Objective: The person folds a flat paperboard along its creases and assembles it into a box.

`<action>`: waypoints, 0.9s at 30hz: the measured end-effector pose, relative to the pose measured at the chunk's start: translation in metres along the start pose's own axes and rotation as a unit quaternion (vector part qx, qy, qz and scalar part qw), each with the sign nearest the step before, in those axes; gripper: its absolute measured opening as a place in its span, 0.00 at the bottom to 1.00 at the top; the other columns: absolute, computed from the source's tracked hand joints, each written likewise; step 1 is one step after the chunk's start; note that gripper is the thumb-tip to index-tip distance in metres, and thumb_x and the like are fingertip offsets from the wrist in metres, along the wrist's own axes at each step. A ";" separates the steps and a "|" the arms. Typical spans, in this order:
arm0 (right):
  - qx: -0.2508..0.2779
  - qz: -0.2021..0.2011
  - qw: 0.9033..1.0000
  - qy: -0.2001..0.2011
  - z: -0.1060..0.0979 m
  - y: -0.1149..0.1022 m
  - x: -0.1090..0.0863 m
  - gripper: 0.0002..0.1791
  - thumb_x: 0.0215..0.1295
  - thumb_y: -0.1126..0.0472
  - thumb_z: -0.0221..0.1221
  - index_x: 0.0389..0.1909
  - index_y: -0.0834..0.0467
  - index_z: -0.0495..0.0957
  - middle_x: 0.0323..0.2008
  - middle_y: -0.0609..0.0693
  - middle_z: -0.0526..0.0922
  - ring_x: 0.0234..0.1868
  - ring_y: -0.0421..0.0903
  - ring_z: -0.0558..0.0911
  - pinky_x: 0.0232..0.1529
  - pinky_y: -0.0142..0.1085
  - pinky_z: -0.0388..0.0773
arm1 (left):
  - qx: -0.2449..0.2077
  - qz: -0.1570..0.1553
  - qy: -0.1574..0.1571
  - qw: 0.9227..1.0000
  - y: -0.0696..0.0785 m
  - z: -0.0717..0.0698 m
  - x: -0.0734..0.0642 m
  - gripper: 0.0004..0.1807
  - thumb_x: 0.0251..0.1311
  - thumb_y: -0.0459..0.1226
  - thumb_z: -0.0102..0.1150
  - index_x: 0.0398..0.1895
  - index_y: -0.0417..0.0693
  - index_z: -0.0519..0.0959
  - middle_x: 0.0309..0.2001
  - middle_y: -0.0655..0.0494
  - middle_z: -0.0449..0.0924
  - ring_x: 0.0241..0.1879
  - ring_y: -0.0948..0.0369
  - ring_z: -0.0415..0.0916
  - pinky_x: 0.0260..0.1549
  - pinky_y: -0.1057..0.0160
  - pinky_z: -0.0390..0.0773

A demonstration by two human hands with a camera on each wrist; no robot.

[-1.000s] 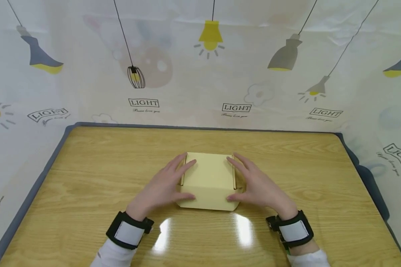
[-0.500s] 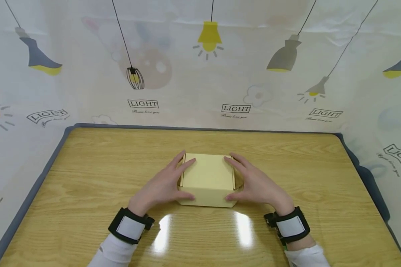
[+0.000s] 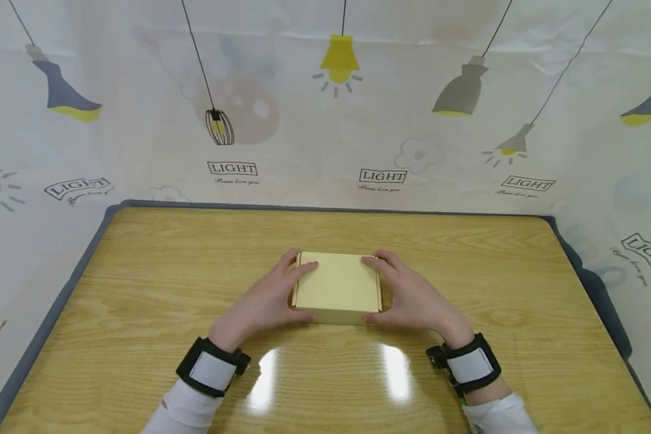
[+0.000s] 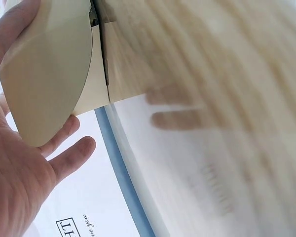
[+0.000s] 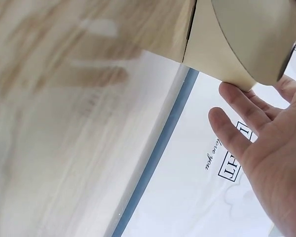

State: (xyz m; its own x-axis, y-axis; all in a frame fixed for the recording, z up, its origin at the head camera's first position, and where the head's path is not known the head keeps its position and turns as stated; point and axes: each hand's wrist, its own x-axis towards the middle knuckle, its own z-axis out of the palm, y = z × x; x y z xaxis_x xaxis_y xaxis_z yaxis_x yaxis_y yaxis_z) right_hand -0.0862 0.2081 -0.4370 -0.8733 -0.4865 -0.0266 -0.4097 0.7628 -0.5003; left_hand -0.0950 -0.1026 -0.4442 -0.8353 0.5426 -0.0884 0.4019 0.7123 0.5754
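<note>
A pale yellow cardboard box point(image 3: 336, 283) rests on the wooden table in the head view, its lid down over the top. My left hand point(image 3: 263, 298) grips the left side, thumb on the front flap point(image 3: 340, 316), index finger on the lid, other fingers toward the back corner. Mirroring it, my right hand point(image 3: 412, 298) grips the right side. The front flap stands almost upright against the front. A rounded side flap point(image 4: 47, 79) projects in the left wrist view, and a matching rounded flap point(image 5: 261, 39) shows in the right wrist view.
Around the box spreads a shiny wooden table point(image 3: 195, 253) with two bright light reflections. A dark blue-grey edging point(image 3: 325, 208) borders it. Behind and at the sides hangs a white sheet point(image 3: 293, 120) printed with lamps. Each wrist wears a black strap point(image 3: 213, 366).
The front flap, which slanted out toward me, has swung down and inward against the box front. Both thumbs moved in with it, and the right hand shifted slightly left.
</note>
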 end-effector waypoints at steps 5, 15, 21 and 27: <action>0.002 -0.001 1.000 0.000 0.000 0.001 0.001 0.60 0.46 0.44 0.82 0.79 0.52 0.63 0.76 0.58 0.66 0.70 0.59 0.77 0.66 0.56 0.82 | 0.025 0.012 0.007 1.000 0.000 0.001 -0.001 0.52 0.55 0.55 0.78 0.82 0.56 0.63 0.85 0.39 0.49 0.77 0.40 0.66 0.70 0.39 0.77; 0.032 0.000 0.999 -0.003 -0.004 0.002 0.002 0.60 0.44 0.44 0.83 0.78 0.52 0.64 0.75 0.56 0.68 0.71 0.59 0.76 0.69 0.56 0.80 | 0.107 0.086 0.027 0.990 0.005 -0.004 -0.017 0.54 0.51 0.53 0.82 0.81 0.52 0.65 0.85 0.40 0.52 0.83 0.40 0.56 0.74 0.36 0.72; 0.081 0.024 0.996 -0.027 -0.011 0.002 0.002 0.60 0.45 0.45 0.83 0.79 0.52 0.62 0.75 0.56 0.68 0.72 0.61 0.75 0.70 0.59 0.79 | 0.145 0.099 0.024 0.984 0.010 -0.002 -0.025 0.54 0.52 0.53 0.80 0.82 0.57 0.63 0.84 0.43 0.56 0.83 0.41 0.56 0.75 0.34 0.69; 0.126 0.052 0.989 -0.061 -0.018 0.002 0.001 0.61 0.47 0.45 0.82 0.80 0.52 0.59 0.77 0.58 0.67 0.72 0.63 0.73 0.70 0.62 0.76 | 0.158 0.112 0.042 0.980 0.012 -0.002 -0.029 0.56 0.50 0.50 0.83 0.82 0.57 0.62 0.83 0.45 0.59 0.82 0.42 0.59 0.73 0.35 0.72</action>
State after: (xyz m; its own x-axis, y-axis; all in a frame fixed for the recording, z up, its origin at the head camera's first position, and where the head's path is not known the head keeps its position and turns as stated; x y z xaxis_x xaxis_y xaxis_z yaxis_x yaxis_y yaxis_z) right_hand -0.0932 0.2169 -0.4225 -0.8626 -0.4704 -0.1859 -0.2268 0.6882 -0.6892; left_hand -0.0666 -0.1107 -0.4334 -0.7353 0.6721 0.0871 0.6641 0.6890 0.2902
